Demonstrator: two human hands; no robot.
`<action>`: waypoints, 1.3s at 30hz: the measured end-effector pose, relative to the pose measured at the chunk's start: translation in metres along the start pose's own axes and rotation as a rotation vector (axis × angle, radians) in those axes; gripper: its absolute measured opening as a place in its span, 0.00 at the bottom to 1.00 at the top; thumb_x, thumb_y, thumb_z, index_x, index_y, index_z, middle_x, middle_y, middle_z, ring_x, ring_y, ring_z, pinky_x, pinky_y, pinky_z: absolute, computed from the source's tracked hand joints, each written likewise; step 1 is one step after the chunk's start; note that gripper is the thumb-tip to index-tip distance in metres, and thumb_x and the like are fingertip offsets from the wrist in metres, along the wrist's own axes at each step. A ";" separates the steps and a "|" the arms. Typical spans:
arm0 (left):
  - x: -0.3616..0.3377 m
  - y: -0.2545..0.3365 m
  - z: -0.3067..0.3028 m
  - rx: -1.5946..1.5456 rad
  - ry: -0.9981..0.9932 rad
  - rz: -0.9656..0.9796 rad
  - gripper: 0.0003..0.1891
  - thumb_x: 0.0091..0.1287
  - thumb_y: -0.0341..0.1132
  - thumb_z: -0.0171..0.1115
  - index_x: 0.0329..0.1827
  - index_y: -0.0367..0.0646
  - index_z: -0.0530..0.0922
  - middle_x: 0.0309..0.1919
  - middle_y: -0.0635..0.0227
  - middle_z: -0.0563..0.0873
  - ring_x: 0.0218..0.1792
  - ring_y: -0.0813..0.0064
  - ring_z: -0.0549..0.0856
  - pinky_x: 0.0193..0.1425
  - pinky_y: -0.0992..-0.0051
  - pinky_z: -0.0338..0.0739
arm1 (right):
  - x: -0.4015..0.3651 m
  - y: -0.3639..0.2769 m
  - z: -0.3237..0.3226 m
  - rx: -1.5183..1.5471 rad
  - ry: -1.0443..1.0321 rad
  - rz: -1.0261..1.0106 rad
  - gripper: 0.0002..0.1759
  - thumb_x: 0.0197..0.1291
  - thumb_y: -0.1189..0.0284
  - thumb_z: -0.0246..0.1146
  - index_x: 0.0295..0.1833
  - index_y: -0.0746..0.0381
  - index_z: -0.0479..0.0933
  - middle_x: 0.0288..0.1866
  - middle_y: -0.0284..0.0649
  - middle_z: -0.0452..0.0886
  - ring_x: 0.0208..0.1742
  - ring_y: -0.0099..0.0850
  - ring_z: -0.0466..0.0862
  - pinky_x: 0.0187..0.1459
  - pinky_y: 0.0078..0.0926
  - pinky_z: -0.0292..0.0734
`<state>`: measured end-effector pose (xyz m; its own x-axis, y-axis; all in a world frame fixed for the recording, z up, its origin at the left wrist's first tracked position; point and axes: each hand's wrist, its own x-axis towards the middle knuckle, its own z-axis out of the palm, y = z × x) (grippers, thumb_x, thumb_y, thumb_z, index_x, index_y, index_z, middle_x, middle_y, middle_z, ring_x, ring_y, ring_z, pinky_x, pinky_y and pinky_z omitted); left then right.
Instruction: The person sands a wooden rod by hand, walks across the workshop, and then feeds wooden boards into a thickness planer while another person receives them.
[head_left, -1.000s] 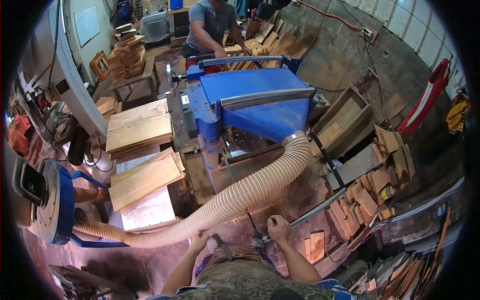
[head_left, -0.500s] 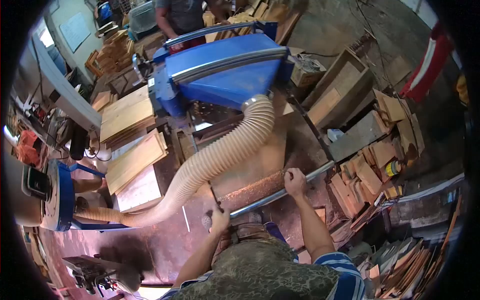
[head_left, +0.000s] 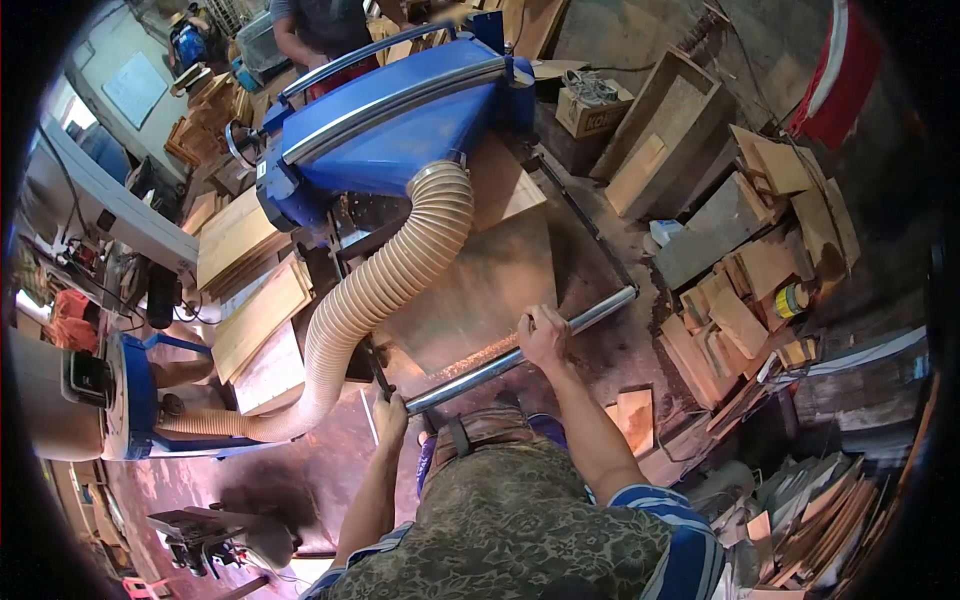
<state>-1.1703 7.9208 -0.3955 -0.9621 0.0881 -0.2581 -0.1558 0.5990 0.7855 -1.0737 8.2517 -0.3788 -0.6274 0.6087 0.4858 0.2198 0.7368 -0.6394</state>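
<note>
My left hand (head_left: 390,414) is closed around the dark side rail (head_left: 377,365) by the left end of a shiny metal roller (head_left: 470,380). My right hand (head_left: 543,337) is above the roller, toward its right half, with its fingers curled; what they hold, if anything, is hidden. Beyond the roller lies a broad flat panel (head_left: 490,285) dusted with wood shavings (head_left: 475,357). A wooden board (head_left: 505,190) sticks out from under the blue planer hood (head_left: 390,130). A ribbed hose (head_left: 385,275) curves from the hood down to the left.
Stacked boards (head_left: 265,320) stand left of the hose, beside a blue-framed dust collector (head_left: 130,395). Wood offcuts (head_left: 725,320), a long wooden box (head_left: 665,140) and a cardboard carton (head_left: 592,108) are on the right. Another person (head_left: 325,35) stands behind the machine.
The wooden board now shows much farther out from under the hood. The shavings strip along the roller looks thinner. My view has shifted, and both hands appear farther left in it.
</note>
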 end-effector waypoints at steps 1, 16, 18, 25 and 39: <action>-0.001 0.004 -0.001 -0.005 -0.012 -0.023 0.22 0.62 0.33 0.53 0.57 0.31 0.79 0.42 0.44 0.86 0.46 0.52 0.86 0.54 0.60 0.77 | 0.001 0.000 0.000 0.008 0.005 0.004 0.05 0.58 0.71 0.61 0.36 0.60 0.79 0.33 0.46 0.82 0.36 0.49 0.83 0.39 0.46 0.78; 0.004 -0.001 0.008 -0.038 0.047 -0.058 0.20 0.60 0.32 0.55 0.54 0.30 0.80 0.34 0.50 0.88 0.39 0.58 0.88 0.48 0.65 0.79 | 0.042 0.022 0.030 -0.026 -0.088 0.320 0.18 0.61 0.58 0.61 0.40 0.64 0.79 0.32 0.53 0.83 0.39 0.50 0.85 0.42 0.44 0.79; 0.003 0.002 0.010 -0.055 0.060 -0.058 0.20 0.59 0.31 0.56 0.53 0.30 0.80 0.32 0.51 0.88 0.37 0.60 0.88 0.45 0.66 0.80 | 0.057 0.043 0.052 0.575 -0.256 0.814 0.21 0.59 0.56 0.65 0.42 0.66 0.78 0.32 0.48 0.83 0.35 0.43 0.85 0.39 0.39 0.81; 0.005 0.014 0.010 -0.119 0.097 -0.129 0.17 0.59 0.28 0.58 0.48 0.28 0.82 0.31 0.53 0.87 0.33 0.66 0.87 0.39 0.68 0.79 | 0.121 0.037 0.085 1.170 -0.171 1.147 0.27 0.56 0.57 0.70 0.53 0.65 0.74 0.46 0.40 0.80 0.40 0.36 0.83 0.35 0.32 0.83; 0.013 0.008 0.013 -0.257 0.028 -0.265 0.16 0.59 0.25 0.59 0.49 0.26 0.79 0.32 0.58 0.85 0.31 0.67 0.86 0.34 0.71 0.78 | 0.144 0.014 0.052 -0.501 -0.101 0.128 0.41 0.62 0.49 0.60 0.74 0.63 0.64 0.75 0.57 0.56 0.72 0.57 0.58 0.73 0.65 0.46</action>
<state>-1.1808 7.9366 -0.3999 -0.8860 -0.0677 -0.4587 -0.4482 0.3781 0.8100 -1.1998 8.3342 -0.3488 -0.6356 0.6898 0.3465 0.6141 0.7238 -0.3145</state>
